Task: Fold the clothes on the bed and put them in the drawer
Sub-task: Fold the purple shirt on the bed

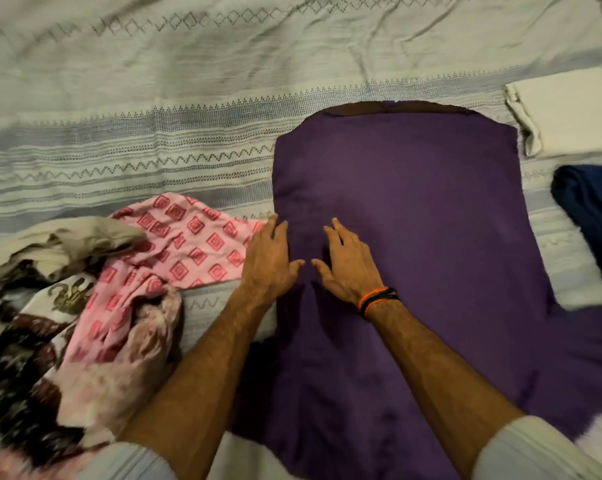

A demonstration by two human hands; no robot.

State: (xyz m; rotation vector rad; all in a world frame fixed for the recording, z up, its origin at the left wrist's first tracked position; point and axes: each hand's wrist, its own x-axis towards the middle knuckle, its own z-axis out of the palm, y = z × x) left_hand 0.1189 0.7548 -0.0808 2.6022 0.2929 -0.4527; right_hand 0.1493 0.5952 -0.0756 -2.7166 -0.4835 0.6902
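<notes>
1. The purple garment [414, 220] lies spread flat on the bed [154, 81], its far hem toward the striped border of the bedspread and its near part running toward you; what looks like a sleeve spreads out at the right.
2. Your left hand [270, 259] rests flat on the garment's left edge, fingers straight and released, grasping nothing.
3. Your right hand [348, 261] lies flat just beside it, nearer the middle of the cloth, likewise released; a wristband [377, 299] sits at its wrist.
4. The step in hand appears to be smoothing before a fold. Keep both palms flat and sweep outward from the centre line, so that wrinkles travel to the edges rather than being trapped under a crease.
5. Bring the left edge straight before you fold; it sits close to the pink patterned cloth [188, 244], so take care not to catch that cloth in the fold.
6. Fold the spread sleeve inward first, then the body, matching edge to edge.
7. The unfolded heap [67, 341] at the left remains to be done. A folded white garment [569, 116] and a dark blue one [594, 216] lie at the right, apart from the purple cloth.
8. No drawer is in view.
</notes>
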